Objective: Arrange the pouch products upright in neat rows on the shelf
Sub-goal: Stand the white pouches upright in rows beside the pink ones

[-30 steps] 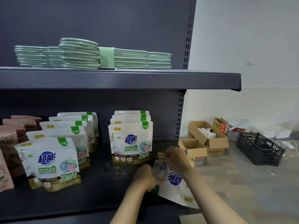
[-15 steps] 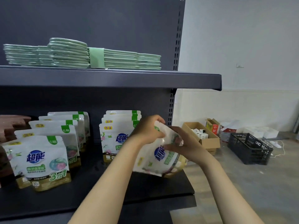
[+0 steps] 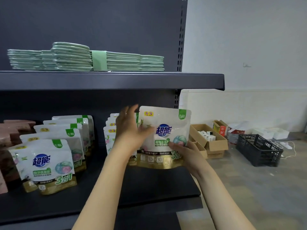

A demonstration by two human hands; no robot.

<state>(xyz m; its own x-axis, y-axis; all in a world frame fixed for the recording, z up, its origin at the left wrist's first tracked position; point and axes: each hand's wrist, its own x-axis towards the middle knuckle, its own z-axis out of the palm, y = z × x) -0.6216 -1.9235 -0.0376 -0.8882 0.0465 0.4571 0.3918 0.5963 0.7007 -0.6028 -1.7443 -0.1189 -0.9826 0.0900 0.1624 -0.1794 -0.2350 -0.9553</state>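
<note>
I see left hand (image 3: 131, 128): fingers straight, thumb pressing pouch (image 3: 163, 138) | right hand (image 3: 184, 151): fingers curled gripping pouch's lower right | pouch upright.

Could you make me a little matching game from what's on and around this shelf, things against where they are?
Things:
1. white pouch
2. green flat packs
3. black crate
4. pink pouches

Places:
A. on the floor, right
B. top shelf
C. held in both hands
D. lower shelf, far left

Pairs: 1-C, 2-B, 3-A, 4-D
</note>
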